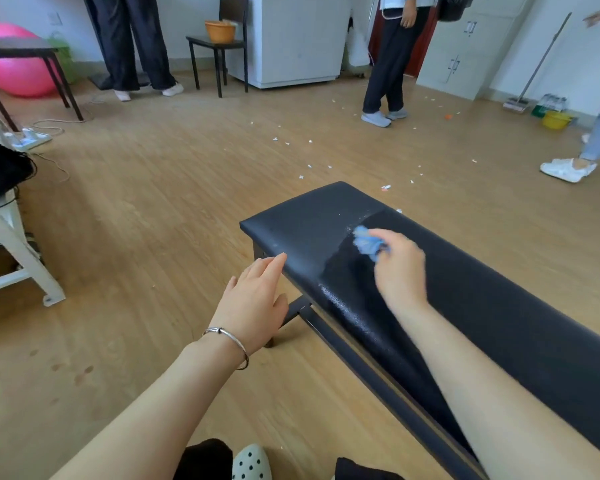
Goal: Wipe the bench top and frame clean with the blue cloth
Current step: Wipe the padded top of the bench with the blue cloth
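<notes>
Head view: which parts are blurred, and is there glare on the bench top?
In the head view, the right hand and the blue cloth it holds are smeared by motion; the left hand is sharp; in the same view the bench top shows soft glare along its near edge.

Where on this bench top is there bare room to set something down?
Bare: the far end of the bench top, beyond the blue cloth in the right hand, and the long stretch right of that forearm. Crowded: the middle under the right hand, and the left edge by the left hand.
</notes>
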